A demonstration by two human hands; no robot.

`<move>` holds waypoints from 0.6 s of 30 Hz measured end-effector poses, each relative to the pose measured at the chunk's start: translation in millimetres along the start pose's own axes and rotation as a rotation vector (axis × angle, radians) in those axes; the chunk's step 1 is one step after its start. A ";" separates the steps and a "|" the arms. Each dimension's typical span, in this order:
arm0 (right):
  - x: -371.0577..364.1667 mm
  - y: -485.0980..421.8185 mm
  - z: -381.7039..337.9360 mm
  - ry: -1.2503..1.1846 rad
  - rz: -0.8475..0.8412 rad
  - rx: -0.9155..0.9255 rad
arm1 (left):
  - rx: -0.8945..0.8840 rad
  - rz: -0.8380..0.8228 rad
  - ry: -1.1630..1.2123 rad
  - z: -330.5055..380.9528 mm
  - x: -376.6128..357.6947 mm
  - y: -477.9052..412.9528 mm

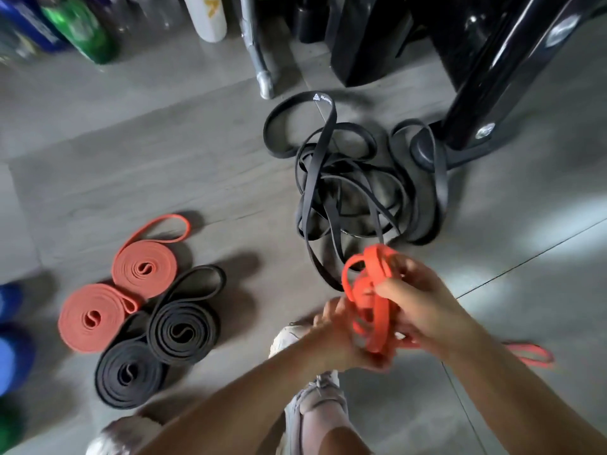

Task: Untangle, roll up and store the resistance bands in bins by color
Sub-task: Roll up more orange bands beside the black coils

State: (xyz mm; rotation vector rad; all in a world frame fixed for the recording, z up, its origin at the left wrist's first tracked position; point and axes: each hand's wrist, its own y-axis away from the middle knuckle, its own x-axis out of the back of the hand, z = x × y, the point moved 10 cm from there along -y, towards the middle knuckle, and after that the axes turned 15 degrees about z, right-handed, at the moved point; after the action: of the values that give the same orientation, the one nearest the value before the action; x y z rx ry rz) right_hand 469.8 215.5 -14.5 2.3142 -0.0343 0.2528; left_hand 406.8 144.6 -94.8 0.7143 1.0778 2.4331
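The fingers (386, 287) of the right hand (423, 310) are curled round a bunch of loops of the orange resistance band (368, 284). The left hand (338, 326) grips the lower loops from the other side, though blur hides its fingers. One end of the band trails past the right wrist toward the floor (542, 274).

The band looks light, limp and rubbery. It will likely cling to itself, so a flat single strand near an end loop seems the best place to hold when starting a roll.

Just ahead lies the tangle of black bands (354, 178), one loop hooked round the machine foot (423, 149). To the left, well apart, sit two rolled orange bands (144, 267) and two rolled black bands (182, 330). Open floor lies between them and the shoes (315, 412). No bin can be made out.
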 end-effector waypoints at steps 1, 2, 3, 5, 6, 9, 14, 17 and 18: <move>-22.8 12.9 -14.3 -0.089 -0.078 -0.025 | 0.058 0.022 0.226 1.7 -1.5 4.5; -42.8 22.5 -29.2 -0.168 -0.134 -0.032 | 0.095 0.073 0.430 8.0 5.3 9.4; -60.2 27.9 -44.5 -0.223 -0.159 -0.029 | 0.128 0.133 0.584 11.5 15.0 10.4; -86.1 27.9 -74.4 -0.306 -0.172 -0.006 | 0.106 0.304 0.736 13.0 50.9 5.3; -96.7 26.6 -91.4 -0.328 -0.173 0.019 | 0.092 0.401 0.820 11.4 73.4 2.6; -109.6 15.9 -138.4 -0.286 -0.122 0.131 | 0.085 0.589 1.004 0.6 140.3 9.5; -117.5 12.5 -192.0 -0.155 -0.030 0.297 | -0.005 0.663 1.080 16.0 246.9 46.5; -132.3 25.5 -220.7 -0.136 -0.020 0.387 | -0.062 0.766 1.069 27.1 318.1 79.9; -139.1 31.8 -230.8 -0.147 -0.013 0.414 | -0.099 0.789 1.072 33.9 339.8 93.5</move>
State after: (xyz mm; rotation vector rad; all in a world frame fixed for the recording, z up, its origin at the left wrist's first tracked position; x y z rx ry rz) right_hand 290.7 353.5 135.5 2.7409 -0.0440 0.0864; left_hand 143.2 284.2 95.8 -0.4069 1.0823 3.6693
